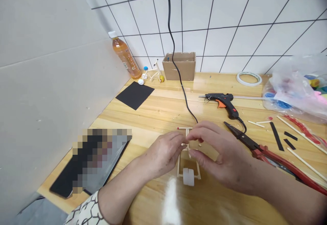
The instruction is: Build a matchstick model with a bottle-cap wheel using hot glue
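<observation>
A small frame of thin wooden sticks [187, 165] stands on the wooden tabletop [153, 122], with a white spool-like wheel [188, 177] at its near end. My left hand [163, 151] pinches the frame's upper part from the left. My right hand [217, 150] grips the same part from the right, its fingers curved over the sticks. A red-tipped matchstick [184, 128] lies crosswise at the far end of the frame. The fingers hide the joint where the sticks meet.
Red-handled long-nose pliers [265, 154] lie right of my right hand, and a black hot glue gun [221, 102] lies beyond them. A black cable [178, 71] hangs down behind my hands. Farther back are a cardboard box [178, 66], a stick model [152, 73], and a drink bottle [125, 55].
</observation>
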Available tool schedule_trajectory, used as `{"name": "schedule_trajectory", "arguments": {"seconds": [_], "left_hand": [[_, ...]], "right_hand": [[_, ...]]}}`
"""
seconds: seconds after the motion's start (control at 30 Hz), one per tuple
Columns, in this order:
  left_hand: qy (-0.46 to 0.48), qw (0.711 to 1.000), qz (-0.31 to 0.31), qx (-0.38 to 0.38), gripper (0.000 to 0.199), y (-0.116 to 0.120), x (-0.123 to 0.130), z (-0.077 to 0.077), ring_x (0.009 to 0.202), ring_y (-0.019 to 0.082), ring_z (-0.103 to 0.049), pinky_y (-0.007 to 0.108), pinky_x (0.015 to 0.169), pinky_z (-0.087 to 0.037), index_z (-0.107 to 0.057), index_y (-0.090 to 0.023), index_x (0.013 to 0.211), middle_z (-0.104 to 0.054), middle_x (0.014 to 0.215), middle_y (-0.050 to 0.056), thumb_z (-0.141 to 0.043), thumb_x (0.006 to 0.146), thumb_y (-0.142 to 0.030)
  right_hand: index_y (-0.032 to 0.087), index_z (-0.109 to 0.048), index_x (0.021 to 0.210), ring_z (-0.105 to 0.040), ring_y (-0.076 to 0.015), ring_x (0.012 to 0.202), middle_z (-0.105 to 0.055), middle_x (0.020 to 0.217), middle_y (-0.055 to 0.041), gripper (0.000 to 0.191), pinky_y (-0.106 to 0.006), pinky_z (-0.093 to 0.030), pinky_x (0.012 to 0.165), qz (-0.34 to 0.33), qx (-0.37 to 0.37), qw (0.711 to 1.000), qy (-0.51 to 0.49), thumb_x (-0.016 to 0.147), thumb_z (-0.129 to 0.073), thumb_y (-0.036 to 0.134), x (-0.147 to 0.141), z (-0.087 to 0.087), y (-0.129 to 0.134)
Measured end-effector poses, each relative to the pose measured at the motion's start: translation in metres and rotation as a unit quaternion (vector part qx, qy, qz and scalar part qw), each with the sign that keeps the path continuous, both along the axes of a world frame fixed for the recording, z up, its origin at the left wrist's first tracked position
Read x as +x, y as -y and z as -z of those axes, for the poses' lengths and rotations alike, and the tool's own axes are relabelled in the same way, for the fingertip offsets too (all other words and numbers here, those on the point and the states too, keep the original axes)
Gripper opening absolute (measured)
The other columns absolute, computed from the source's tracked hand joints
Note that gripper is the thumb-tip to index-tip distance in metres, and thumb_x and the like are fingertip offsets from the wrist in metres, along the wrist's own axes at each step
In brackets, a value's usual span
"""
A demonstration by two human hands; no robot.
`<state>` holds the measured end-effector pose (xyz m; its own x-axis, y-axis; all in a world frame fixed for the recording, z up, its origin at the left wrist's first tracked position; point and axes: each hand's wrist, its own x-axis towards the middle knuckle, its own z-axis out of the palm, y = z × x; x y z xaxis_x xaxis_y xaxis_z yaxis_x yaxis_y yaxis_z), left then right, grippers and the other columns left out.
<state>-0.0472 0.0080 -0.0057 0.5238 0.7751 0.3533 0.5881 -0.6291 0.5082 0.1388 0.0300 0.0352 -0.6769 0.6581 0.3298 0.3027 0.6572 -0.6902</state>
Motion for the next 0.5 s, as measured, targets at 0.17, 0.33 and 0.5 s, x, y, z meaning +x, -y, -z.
{"name": "schedule_trajectory", "arguments": {"seconds": [0.17,0.33,0.5], "left_hand": [[0.009,1.0,0.014,-0.014,0.021,-0.0002,-0.0014,0.0024,0.089,0.018,-0.06,0.03,0.074,-0.051,-0.053,-0.012,0.097,-0.063,0.094,0.01,-0.042,0.081,-0.004],[0.022,0.999,0.026,-0.026,0.02,-0.0011,-0.0017,0.0009,0.09,0.018,-0.059,0.03,0.075,-0.051,-0.053,-0.013,0.097,-0.063,0.094,0.009,-0.039,0.083,-0.006],[0.012,0.999,0.02,-0.024,0.02,-0.0019,-0.0002,-0.001,0.082,0.016,-0.059,0.028,0.069,-0.051,-0.053,-0.013,0.096,-0.062,0.087,0.008,-0.037,0.085,-0.008]], "right_hand": [[0.02,-0.054,0.097,-0.055,-0.0197,0.091,-0.061,0.097,-0.0073,0.02,-0.036,-0.045,0.078,-0.014,0.009,1.0,0.017,0.079,-0.052,0.011,-0.003,0.006,0.0031],[0.02,-0.055,0.094,-0.055,-0.0179,0.085,-0.062,0.089,-0.0044,0.016,-0.034,-0.045,0.074,-0.03,-0.025,0.999,-0.002,0.08,-0.053,0.013,-0.005,0.0049,0.0028],[0.019,-0.057,0.096,-0.056,-0.015,0.08,-0.063,0.086,-0.0029,0.016,-0.03,-0.045,0.071,-0.046,-0.076,0.996,-0.032,0.085,-0.047,0.014,-0.0058,0.0028,-0.0024]]}}
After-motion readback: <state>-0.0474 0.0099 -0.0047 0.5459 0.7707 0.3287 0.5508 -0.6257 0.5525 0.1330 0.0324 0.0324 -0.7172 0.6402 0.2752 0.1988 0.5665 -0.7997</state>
